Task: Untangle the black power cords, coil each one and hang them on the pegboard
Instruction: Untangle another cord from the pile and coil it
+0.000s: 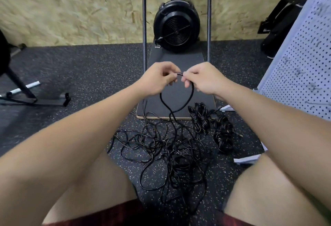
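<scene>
left hand [157, 78]: fingers curled, pinching the held cord [176, 100] near its top.
right hand [202, 79]: fingers curled, pinching the same cord just beside the left.
held cord: hangs as a loop below both hands, running down into the tangle.
tangle [170, 147]: on the floor between the knees, below the hands.
coiled bundles [213, 125]: right of the tangle.
pegboard [300, 64]: far right, leaning.
handling: likely light, limp, snag-prone; grip near a free end.
</scene>
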Tool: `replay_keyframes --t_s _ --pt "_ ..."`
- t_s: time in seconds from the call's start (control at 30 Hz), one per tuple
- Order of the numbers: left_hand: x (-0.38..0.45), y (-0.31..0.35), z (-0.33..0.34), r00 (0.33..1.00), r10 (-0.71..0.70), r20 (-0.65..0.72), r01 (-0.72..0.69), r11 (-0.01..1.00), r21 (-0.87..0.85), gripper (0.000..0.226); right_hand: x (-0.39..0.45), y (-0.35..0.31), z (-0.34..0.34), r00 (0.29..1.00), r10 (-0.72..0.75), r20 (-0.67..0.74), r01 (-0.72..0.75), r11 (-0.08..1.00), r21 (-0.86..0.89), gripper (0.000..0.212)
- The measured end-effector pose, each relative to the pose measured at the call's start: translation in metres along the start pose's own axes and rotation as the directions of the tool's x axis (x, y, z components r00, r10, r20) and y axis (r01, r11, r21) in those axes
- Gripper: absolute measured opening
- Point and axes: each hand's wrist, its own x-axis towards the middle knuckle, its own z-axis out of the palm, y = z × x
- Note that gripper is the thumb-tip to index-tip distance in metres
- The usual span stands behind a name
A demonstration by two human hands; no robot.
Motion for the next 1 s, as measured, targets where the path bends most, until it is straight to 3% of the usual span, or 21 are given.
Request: replay_keyframes --t_s 0.1,0.23,0.33,0.37,0.47,0.6,0.7,0.73,0.8,0.9,1.0 --pt "-0.008 -0.025 0.009 0.995 -0.051 0.081 0.061 0.989 -0.134 0.009 0.007 0.0 0.007 0.995 -0.022 -0.097 0.027 0.998 0.055 0.036" --pt "-0.016 -0.063 0.025 0.95 -0.224 0.218 0.248 0.965 -0.091 0.022 0.021 0.011 0.004 0.978 0.019 -0.209 0.005 0.994 0.111 0.04" --pt "-0.016 -0.082 0.026 0.937 -0.317 0.144 0.331 0.94 -0.083 0.015 0.022 0.02 0.005 0.982 0.073 -0.176 -0.044 0.985 0.167 0.038" --pt "-0.013 -0.085 0.026 0.935 -0.345 0.08 0.35 0.934 -0.073 0.022 0.021 0.023 0.008 0.984 0.097 -0.149 -0.061 0.971 0.23 0.036" --pt "-0.006 -0.087 0.032 0.942 -0.333 -0.033 0.33 0.941 -0.075 0.034 0.025 0.023 0.022 0.986 0.164 -0.036 -0.126 0.864 0.487 0.03" --pt "-0.003 -0.076 0.059 0.965 -0.108 0.237 0.121 0.992 -0.041 0.041 0.038 0.013 0.032 0.97 0.23 0.08 -0.203 0.581 0.788 0.018" --pt "0.002 -0.075 0.079 0.977 -0.036 0.209 0.071 0.984 -0.162 0.02 0.047 0.011 0.032 0.965 0.236 0.11 -0.205 0.428 0.88 0.014" --pt "0.005 -0.076 0.08 0.984 -0.041 0.175 0.074 0.98 -0.186 0.01 0.05 0.012 0.03 0.968 0.228 0.105 -0.193 0.409 0.892 0.013" --pt "0.013 -0.077 0.077 0.984 -0.129 0.125 0.158 0.953 -0.259 0.016 0.056 0.016 0.023 0.972 0.219 0.082 -0.165 0.391 0.905 0.014" --pt "0.018 -0.082 0.076 0.961 -0.264 0.087 0.272 0.836 -0.477 0.021 0.058 0.02 0.012 0.974 0.216 0.069 -0.146 0.363 0.92 0.014" --pt "0.017 -0.091 0.083 0.952 -0.298 0.069 0.303 0.888 -0.347 0.027 0.055 0.02 0.009 0.983 0.161 0.085 -0.139 0.358 0.923 0.013"
